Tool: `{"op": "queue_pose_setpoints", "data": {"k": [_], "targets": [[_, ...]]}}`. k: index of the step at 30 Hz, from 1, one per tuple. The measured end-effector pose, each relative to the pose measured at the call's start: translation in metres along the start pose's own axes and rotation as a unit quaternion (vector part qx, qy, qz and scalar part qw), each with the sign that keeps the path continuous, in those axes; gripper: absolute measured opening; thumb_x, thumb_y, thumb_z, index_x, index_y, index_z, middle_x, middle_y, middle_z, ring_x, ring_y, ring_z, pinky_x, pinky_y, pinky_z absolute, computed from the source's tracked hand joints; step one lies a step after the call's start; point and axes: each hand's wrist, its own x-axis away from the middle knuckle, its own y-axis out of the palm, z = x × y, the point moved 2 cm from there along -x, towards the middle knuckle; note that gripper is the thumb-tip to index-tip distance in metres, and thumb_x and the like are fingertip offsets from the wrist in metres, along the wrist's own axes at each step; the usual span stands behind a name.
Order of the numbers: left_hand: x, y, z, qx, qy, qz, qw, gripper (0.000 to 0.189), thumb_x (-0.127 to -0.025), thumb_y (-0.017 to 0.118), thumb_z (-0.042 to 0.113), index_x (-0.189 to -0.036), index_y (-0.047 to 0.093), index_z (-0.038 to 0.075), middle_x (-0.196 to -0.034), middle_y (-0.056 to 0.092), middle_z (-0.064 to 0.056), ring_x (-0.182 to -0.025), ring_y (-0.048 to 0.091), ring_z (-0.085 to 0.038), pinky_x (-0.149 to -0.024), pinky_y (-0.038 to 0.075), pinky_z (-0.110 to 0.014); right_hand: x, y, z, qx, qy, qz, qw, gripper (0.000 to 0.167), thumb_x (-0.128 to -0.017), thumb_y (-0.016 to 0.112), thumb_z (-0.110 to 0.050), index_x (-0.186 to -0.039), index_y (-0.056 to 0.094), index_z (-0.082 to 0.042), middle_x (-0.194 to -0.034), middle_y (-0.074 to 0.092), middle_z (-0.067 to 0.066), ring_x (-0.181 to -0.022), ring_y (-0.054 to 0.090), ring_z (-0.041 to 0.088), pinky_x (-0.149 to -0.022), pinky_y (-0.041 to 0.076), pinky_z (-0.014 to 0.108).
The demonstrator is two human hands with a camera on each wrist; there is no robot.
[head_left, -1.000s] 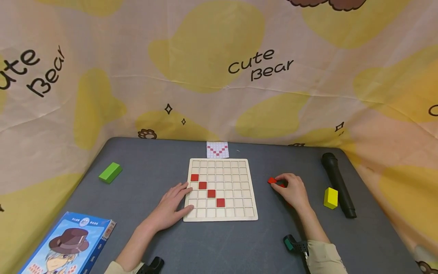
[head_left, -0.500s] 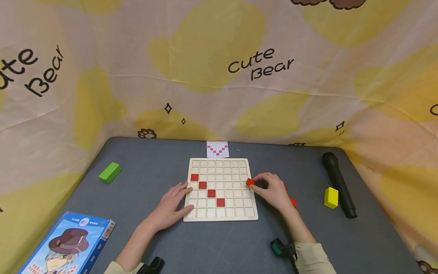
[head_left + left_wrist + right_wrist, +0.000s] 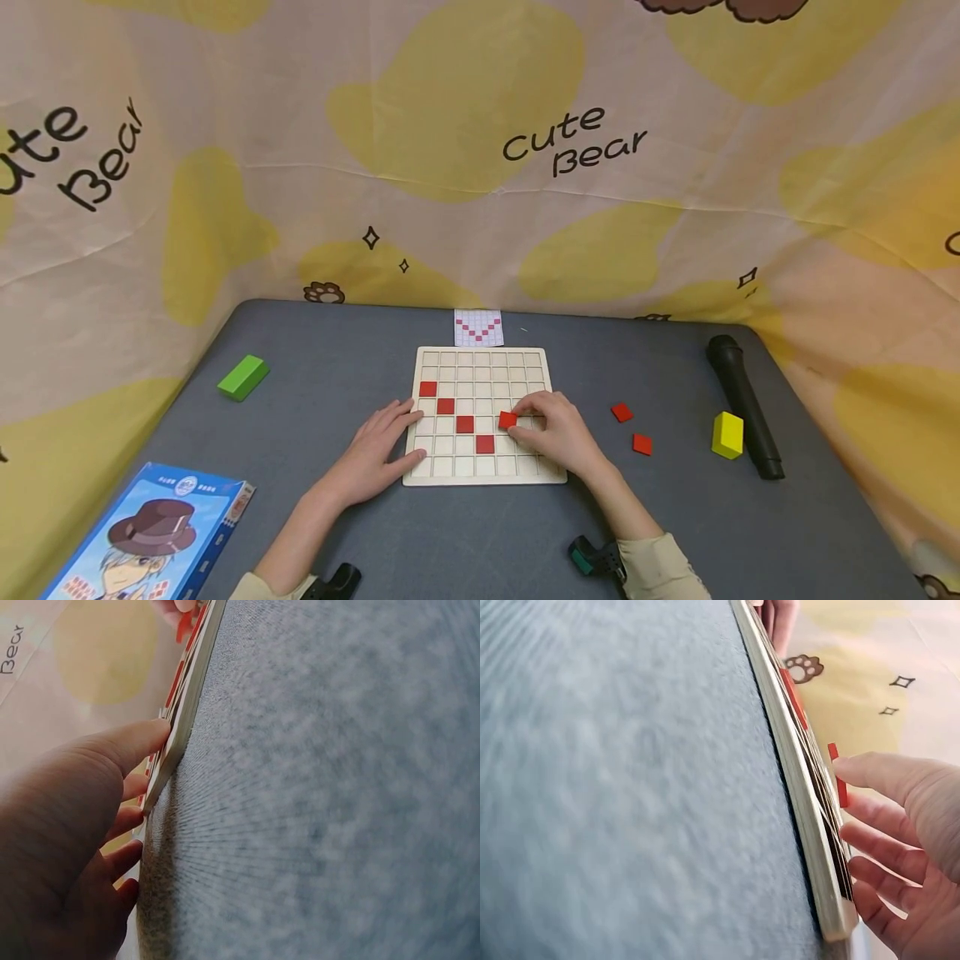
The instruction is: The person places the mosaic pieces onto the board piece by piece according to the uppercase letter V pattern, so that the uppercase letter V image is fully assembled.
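A pale grid board lies on the grey table, with several red square tiles set in a descending diagonal on its left half, the lowest tile near the middle. My right hand pinches another red tile between thumb and index finger, just up and right of that lowest tile. In the right wrist view this held tile stands on edge above the board's surface. At the board's left edge rests my left hand, fingers spread, its thumb on the rim.
Two loose red tiles, one and another, lie right of the board. A pattern card sits behind it. A yellow block and black microphone are far right; a green block and blue box left.
My right hand has carried a red tile leftward from the table on the right to over the board, uncovering two loose tiles. The left hand has stayed in place.
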Motion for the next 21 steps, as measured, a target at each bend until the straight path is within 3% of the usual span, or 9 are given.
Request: {"op": "queue_pose_setpoints", "data": {"k": [14, 21], "targets": [[-0.0009, 0.0012, -0.0007, 0.004, -0.003, -0.005, 1.0000, 0.060, -0.092, 0.067, 0.035, -0.142, 0.049, 0.010, -0.154, 0.035, -0.012, -0.143, 0.024, -0.037, -0.108, 0.023, -0.064, -0.0003, 0.0058, -0.0020, 0.036, -0.033, 0.001, 0.9988, 0.022, -0.078, 0.083, -0.020, -0.097, 0.073, -0.016, -0.106, 0.067, -0.002, -0.100, 0.053, 0.019, -0.088, 0.045, 0.040], [-0.0005, 0.0014, -0.0007, 0.005, -0.001, -0.002, 1.0000, 0.060, -0.091, 0.068, 0.034, -0.142, 0.049, 0.009, -0.154, 0.035, -0.012, -0.144, 0.024, -0.036, -0.110, 0.021, -0.062, 0.0035, 0.0018, -0.0013, 0.015, -0.029, 0.010, 0.9994, 0.023, -0.080, 0.080, -0.018, -0.102, 0.074, -0.014, -0.112, 0.067, 0.000, -0.104, 0.054, 0.021, -0.088, 0.045, 0.042]]}}
